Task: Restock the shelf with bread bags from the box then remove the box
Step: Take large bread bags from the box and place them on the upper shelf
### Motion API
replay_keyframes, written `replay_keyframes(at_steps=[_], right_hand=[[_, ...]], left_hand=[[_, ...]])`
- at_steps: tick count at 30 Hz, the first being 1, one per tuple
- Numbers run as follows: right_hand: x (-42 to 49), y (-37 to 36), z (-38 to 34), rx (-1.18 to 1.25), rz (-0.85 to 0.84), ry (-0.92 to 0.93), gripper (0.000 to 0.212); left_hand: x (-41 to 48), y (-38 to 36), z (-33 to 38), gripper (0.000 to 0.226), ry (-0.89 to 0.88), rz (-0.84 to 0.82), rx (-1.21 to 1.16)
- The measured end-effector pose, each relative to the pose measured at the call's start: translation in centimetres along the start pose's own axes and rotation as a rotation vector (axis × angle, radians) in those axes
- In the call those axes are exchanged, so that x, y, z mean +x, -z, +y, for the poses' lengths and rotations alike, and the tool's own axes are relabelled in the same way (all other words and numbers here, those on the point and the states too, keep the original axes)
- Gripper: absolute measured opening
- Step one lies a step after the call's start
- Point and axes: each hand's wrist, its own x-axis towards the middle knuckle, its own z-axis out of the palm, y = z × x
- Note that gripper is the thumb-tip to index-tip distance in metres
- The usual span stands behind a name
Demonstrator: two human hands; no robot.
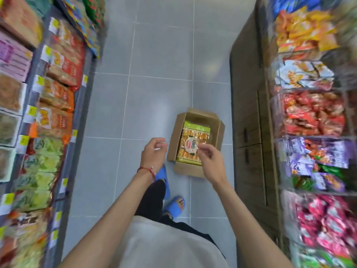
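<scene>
I am standing in a narrow shop aisle, with a grey tiled floor (154, 89) running between packed snack shelves (58, 97) at the left and right edges of the frame. The box (174, 144) is sitting open on the floor just right of centre, and a bread bag (193, 136) is lying flat inside it. My left hand (153, 153) and right hand (209, 159) are hovering over it, loosely curled and holding nothing. By my judgement I am reaching for a pick. Next I am needing to bend low and grip the bag by its edges.
</scene>
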Motion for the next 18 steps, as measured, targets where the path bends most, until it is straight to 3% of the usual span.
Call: replay_keyframes(at_steps=[9,14,18], right_hand=[[9.5,4.1,2.0,-0.15,-0.134,-0.059,0.019],[16.1,6.3,3.1,-0.241,-0.28,-0.048,0.022],[22.4,8.5,5.4,-0.357,-0.39,-0.01,0.022]], left_hand=[[6.2,-8.7,-0.1,0.022,0.197,-0.022,0.058],[8.9,-13.1,-0.5,0.025,0.287,0.062,0.082],[11.5,-18.1,-2.6,0.015,0.363,0.139,0.016]])
